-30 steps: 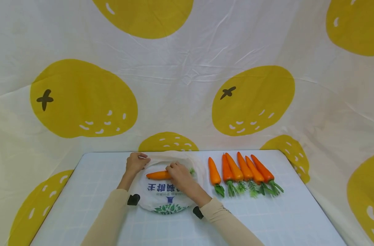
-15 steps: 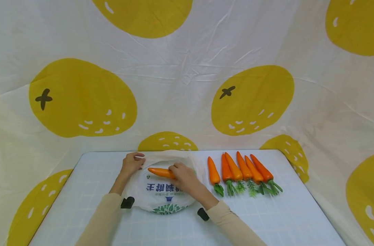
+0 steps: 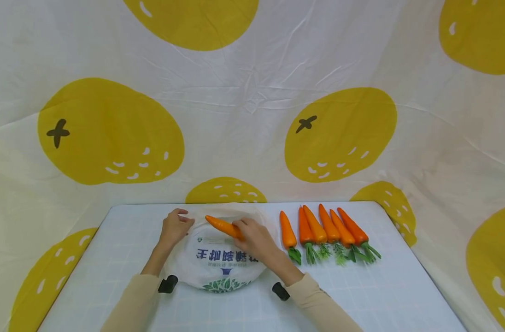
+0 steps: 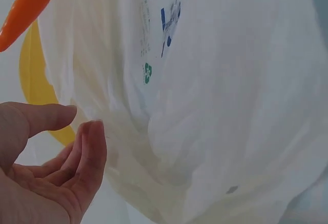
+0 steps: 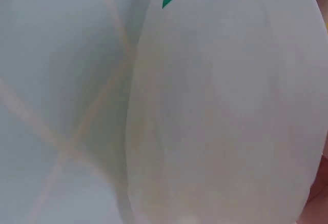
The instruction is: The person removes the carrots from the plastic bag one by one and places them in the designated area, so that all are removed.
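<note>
A white plastic bag (image 3: 182, 267) with blue lettering and green printed leaves lies on the table, its mouth toward the far side. Over the bag my right hand (image 3: 254, 240) grips an orange carrot (image 3: 222, 226), whose pointed tip sticks out to the left; its top end is hidden by the hand. My left hand (image 3: 175, 228) is at the bag's far left edge, thumb and fingers apart with nothing between them. In the left wrist view, the carrot's tip (image 4: 23, 11) shows above the left hand (image 4: 56, 157). Mostly bag (image 5: 220, 121) fills the right wrist view.
Several carrots with green tops lie side by side to the right of the bag, a single carrot (image 3: 287, 230) closest to it. The pale checked table (image 3: 385, 295) ends at a hanging cloth (image 3: 236, 138) printed with large yellow fruit.
My right hand has lifted the carrot and drawn it back to the right, its tip now angled up. My left hand has shifted left, away from the bag's opening.
</note>
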`<state>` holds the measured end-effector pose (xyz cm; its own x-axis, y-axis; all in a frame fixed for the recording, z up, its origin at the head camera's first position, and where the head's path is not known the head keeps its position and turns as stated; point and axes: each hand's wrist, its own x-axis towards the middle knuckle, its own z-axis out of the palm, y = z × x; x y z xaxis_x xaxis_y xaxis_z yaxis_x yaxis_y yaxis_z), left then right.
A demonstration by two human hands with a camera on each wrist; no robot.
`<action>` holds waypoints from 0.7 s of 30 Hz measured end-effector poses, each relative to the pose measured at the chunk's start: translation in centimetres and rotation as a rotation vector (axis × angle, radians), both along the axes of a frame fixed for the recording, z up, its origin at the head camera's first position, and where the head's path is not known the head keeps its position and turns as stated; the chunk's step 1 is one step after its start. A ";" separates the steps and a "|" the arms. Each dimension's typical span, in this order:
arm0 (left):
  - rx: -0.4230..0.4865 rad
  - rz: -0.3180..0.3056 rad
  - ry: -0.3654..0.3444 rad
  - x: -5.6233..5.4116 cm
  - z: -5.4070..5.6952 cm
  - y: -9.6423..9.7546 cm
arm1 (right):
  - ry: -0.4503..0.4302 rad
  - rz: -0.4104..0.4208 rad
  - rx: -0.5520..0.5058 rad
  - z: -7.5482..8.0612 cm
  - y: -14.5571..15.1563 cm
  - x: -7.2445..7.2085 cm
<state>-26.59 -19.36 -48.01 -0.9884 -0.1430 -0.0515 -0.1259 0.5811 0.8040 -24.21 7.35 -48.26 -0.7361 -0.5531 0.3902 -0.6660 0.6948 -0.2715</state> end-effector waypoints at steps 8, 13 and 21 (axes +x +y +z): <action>-0.065 0.029 0.004 1.6 -0.5 -0.2 | -0.063 -0.018 -0.102 0.8 0.8 0.0; -0.094 0.046 -0.012 2.6 -0.8 -0.6 | -0.092 -0.022 -0.189 1.5 1.2 0.2; -0.092 0.073 -0.021 3.9 -1.5 -1.1 | -0.144 -0.022 -0.423 2.6 2.0 -0.1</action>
